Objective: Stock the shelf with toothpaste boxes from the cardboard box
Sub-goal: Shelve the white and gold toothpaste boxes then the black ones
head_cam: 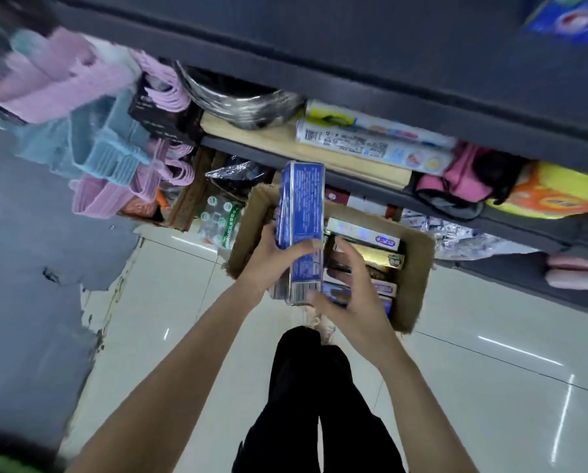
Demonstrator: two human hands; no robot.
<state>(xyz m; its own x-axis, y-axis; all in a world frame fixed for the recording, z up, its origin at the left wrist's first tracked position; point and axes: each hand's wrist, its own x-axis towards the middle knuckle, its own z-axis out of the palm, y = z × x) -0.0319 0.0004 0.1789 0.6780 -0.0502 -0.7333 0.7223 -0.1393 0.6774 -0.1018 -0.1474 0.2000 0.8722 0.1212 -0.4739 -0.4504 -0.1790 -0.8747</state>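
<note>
The wooden shelf [319, 155] holds only a couple of long toothpaste boxes [371, 145], while the cardboard box [418, 268] on the floor still has several inside, so most stocking seems left. The left hand [272, 264] grips a blue toothpaste box [301, 230] above it; the right hand [354, 298], fingers spread, touches its lower end.
</note>
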